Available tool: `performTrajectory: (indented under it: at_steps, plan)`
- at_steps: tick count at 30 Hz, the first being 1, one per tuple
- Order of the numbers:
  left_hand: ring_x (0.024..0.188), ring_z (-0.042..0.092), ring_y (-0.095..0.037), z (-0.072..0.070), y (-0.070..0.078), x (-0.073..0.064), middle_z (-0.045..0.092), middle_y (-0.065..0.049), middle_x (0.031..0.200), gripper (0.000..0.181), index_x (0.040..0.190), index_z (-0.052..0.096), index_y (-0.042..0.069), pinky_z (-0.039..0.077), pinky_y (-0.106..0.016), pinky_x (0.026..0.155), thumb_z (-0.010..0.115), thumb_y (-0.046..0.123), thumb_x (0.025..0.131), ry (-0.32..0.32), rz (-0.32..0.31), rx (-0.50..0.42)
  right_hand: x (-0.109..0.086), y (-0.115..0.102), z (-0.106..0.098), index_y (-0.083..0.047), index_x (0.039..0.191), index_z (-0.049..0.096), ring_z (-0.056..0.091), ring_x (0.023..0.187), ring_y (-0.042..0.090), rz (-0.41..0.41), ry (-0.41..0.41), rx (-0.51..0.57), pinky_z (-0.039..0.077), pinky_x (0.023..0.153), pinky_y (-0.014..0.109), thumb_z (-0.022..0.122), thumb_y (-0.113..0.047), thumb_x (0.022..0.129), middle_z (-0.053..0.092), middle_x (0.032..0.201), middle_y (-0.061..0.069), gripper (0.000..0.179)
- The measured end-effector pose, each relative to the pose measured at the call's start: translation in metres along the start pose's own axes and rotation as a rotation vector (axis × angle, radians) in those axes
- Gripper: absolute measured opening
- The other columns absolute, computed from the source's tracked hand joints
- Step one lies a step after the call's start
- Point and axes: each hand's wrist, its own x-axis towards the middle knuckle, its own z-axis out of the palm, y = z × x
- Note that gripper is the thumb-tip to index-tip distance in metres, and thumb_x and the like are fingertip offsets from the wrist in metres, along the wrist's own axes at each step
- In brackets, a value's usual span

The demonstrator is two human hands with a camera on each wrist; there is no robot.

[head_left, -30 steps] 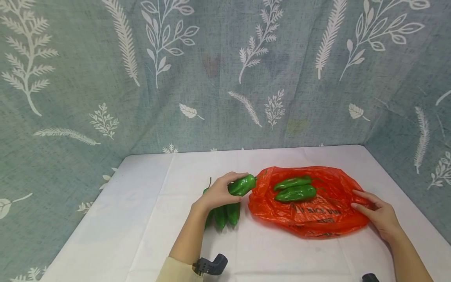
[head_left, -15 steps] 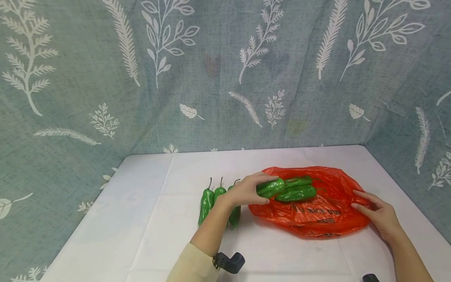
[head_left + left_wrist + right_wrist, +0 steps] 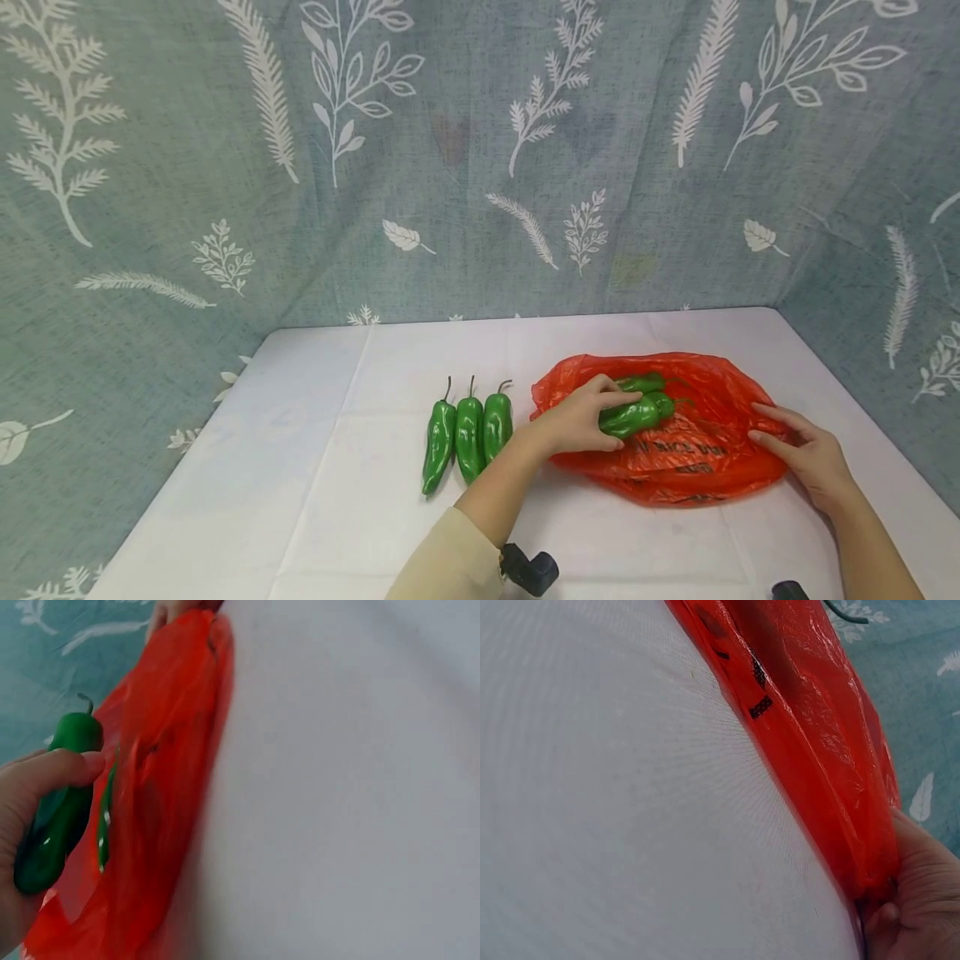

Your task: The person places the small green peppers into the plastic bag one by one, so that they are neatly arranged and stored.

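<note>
My left hand (image 3: 577, 423) grips a green pepper (image 3: 632, 417) over the open red plastic bag (image 3: 675, 487). In the left wrist view the thumb lies across the held pepper (image 3: 71, 739), whose stem points up. Another green pepper (image 3: 643, 382) lies inside the bag just behind the held one, partly covered by it and the fingers. At the bag's right end, my right hand (image 3: 812, 460) pinches the rim between thumb and fingers. The right wrist view shows the gathered plastic (image 3: 870, 862) at that hand (image 3: 922, 900).
Three more green peppers lie side by side left of the bag: a left one (image 3: 438, 442), a middle one (image 3: 469, 433) and a right one (image 3: 497, 423). The left forearm overlaps their near side. A white cloth (image 3: 360, 533) covers the table, and a patterned grey-green curtain (image 3: 450, 208) stands behind.
My left hand has carried its pepper rightward from beside the bag to over the peppers inside. The three peppers on the table have come into fuller view. My right hand has stayed at the rim.
</note>
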Motion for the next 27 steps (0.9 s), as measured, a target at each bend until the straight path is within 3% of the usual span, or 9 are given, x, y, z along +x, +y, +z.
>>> performTrajectory:
  at_steps: [8,14,19,27]
  plan:
    - [0.107,0.045,-0.005,0.019,0.011,0.012,0.047,0.003,0.121,0.065,0.142,0.045,0.025,0.039,-0.008,0.082,0.072,0.020,0.082,0.041,0.024,0.082,0.001,-0.001,0.000,-0.021,0.143,0.044,0.030,0.132,0.033,0.006,0.000,-0.009,0.041,0.074,0.000,0.061,-0.042,0.090,0.037,0.149,0.006,0.060]
    - [0.111,0.044,-0.008,0.034,0.011,0.014,0.053,0.003,0.121,0.061,0.140,0.048,0.025,0.038,-0.011,0.088,0.072,0.025,0.083,0.049,0.018,0.195,0.000,0.000,0.002,-0.022,0.142,0.045,0.030,0.134,0.027,0.000,0.000,0.014,0.040,0.075,-0.001,0.061,-0.041,0.090,0.040,0.144,-0.009,0.058]
    - [0.119,0.042,-0.010,0.045,0.006,0.015,0.048,0.003,0.129,0.059,0.138,0.050,0.025,0.038,-0.015,0.097,0.073,0.027,0.083,0.063,0.000,0.179,0.000,0.000,0.002,-0.022,0.143,0.044,0.028,0.136,0.030,0.002,-0.004,0.014,0.040,0.075,-0.001,0.061,-0.041,0.090,0.041,0.142,-0.014,0.059]
    - [0.118,0.043,-0.009,0.049,0.006,0.016,0.047,0.004,0.128,0.061,0.137,0.052,0.023,0.039,-0.015,0.097,0.075,0.029,0.080,0.116,-0.019,0.123,-0.001,0.000,0.001,-0.022,0.142,0.045,0.030,0.135,0.026,-0.009,0.003,0.029,0.040,0.075,-0.001,0.061,-0.039,0.090,0.039,0.129,-0.029,0.057]
